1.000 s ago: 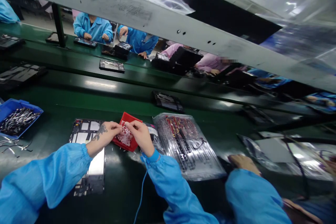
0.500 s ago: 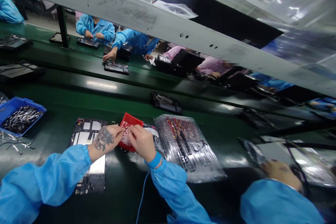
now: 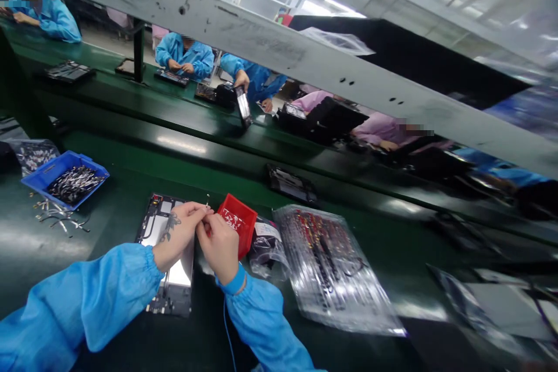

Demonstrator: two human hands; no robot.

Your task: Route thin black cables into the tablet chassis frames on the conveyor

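My left hand (image 3: 181, 229) and my right hand (image 3: 220, 244) meet at the fingertips, pinching a tiny metal part (image 3: 207, 201) above them. Both blue sleeves are gathered at the wrists. Under my left hand lies an opened tablet (image 3: 163, 238) with its inner boards showing. Next to my right hand stands a red plastic tray (image 3: 240, 222) holding a white patterned sheet, partly hidden by my fingers. A blue cord (image 3: 226, 325) runs down from the blue strap (image 3: 233, 281) on my right wrist.
To the right lie a small dark bag (image 3: 267, 250) and a clear bag of parts (image 3: 331, 267). A blue bin of metal parts (image 3: 65, 183) stands at left. Beyond a grey beam (image 3: 218, 17), co-workers in smocks sit along a green conveyor (image 3: 183, 142) carrying tablets.
My view has swung, shifting the bench rightward. My hands have drawn closer to the front of the red tray. The blue-sleeved arm at lower right has left view. A co-worker across the line has raised a tablet.
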